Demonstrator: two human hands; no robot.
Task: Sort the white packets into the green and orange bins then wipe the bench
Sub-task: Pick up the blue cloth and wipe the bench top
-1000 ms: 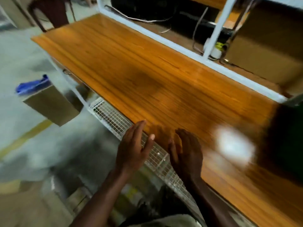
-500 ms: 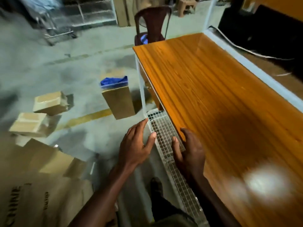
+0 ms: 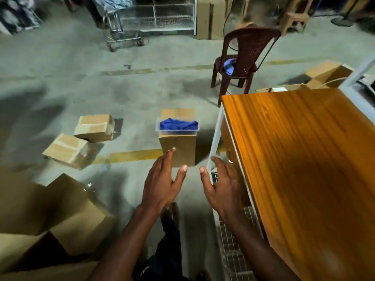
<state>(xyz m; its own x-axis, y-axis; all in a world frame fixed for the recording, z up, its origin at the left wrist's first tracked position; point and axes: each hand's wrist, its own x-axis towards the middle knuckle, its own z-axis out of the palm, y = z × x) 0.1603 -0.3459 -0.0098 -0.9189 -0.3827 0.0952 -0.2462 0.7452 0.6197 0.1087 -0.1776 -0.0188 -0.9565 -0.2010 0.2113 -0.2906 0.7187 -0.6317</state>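
Observation:
The orange wooden bench (image 3: 304,169) fills the right side of the head view, its top bare. A blue cloth (image 3: 178,125) lies in a clear tray on top of an upright cardboard box (image 3: 177,149) on the floor, left of the bench's end. My left hand (image 3: 162,183) and my right hand (image 3: 221,187) are both held out in front of me, fingers apart and empty, just short of that box. The right hand is beside the bench's white frame. No white packets or bins are in view.
A wire mesh shelf (image 3: 231,248) runs below the bench edge. Cardboard boxes lie on the concrete floor at left (image 3: 94,127) (image 3: 67,150) and a large one at bottom left (image 3: 50,220). A brown plastic chair (image 3: 243,57) stands beyond the bench, a metal trolley (image 3: 125,27) farther back.
My view has swung left, away from the bench top toward the floor. The blurred white packet and dark bin have left the frame. Both hands have moved off the bench edge toward the box with the blue cloth.

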